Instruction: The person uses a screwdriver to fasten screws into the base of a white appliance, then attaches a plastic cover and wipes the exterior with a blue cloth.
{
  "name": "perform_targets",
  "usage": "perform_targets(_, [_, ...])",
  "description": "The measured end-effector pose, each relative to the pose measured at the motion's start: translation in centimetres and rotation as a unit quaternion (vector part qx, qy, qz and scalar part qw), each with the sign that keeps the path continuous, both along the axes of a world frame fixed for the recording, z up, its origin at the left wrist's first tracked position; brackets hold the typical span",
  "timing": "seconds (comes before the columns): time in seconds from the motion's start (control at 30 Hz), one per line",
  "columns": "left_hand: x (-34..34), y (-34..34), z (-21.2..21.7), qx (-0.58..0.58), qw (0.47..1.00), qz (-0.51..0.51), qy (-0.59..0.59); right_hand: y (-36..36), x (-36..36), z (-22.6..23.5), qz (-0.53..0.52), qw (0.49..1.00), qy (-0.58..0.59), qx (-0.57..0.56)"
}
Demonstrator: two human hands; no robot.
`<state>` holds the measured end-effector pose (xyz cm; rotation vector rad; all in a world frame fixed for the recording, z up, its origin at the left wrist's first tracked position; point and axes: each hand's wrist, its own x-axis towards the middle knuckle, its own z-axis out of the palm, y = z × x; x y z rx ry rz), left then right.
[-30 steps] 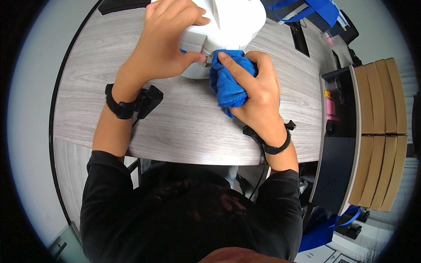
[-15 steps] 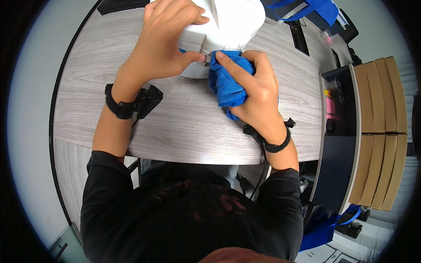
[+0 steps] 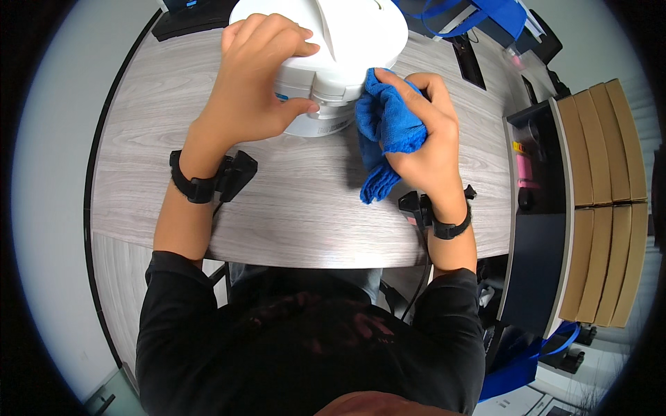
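Note:
A white round-topped appliance of a kind I cannot make out stands at the far side of the table, with a raised ridge across its lid. My left hand grips its near left edge, fingers over the lid and thumb against the front just below the rim. In my right hand is a bunched blue cloth, its upper end touching the appliance's front right edge. A loose corner of the cloth hangs down over the table. Part of the appliance's lower body is hidden by my left hand.
The wood-grain table spans the area before me. A black device lies at the far left, a blue bag at the far right. Along the right stand an open dark shelf and brown cardboard boxes.
My right hand has moved to the right with the blue cloth, baring the appliance's front below the rim. The left hand keeps its grip, and the whole view has shifted slightly.

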<state>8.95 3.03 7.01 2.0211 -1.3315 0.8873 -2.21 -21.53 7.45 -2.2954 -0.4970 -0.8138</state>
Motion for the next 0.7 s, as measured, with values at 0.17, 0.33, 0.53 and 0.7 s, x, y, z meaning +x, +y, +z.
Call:
perform_targets(0.17, [0.0, 0.0, 0.0, -0.005, 1.0, -0.006, -0.004, -0.8, 0.5, -0.6, -0.049, 0.998, -0.014, -0.021])
perform_targets(0.33, [0.1, -0.4, 0.0, -0.028, 0.999, -0.013, -0.016, 0.7, -0.3, -0.1, -0.041, 0.998, -0.027, -0.035])
perform_targets(0.53, [-1.2, -1.7, -0.3, -0.031, 0.997, 0.047, -0.05, 1.6, -0.9, 0.4, -0.077, 0.992, -0.037, -0.097])
perform_targets(0.7, [-2.5, -2.9, -0.8, -0.049, 0.993, 0.084, -0.059, 2.2, -1.2, 0.3, -0.053, 0.99, -0.055, -0.116])
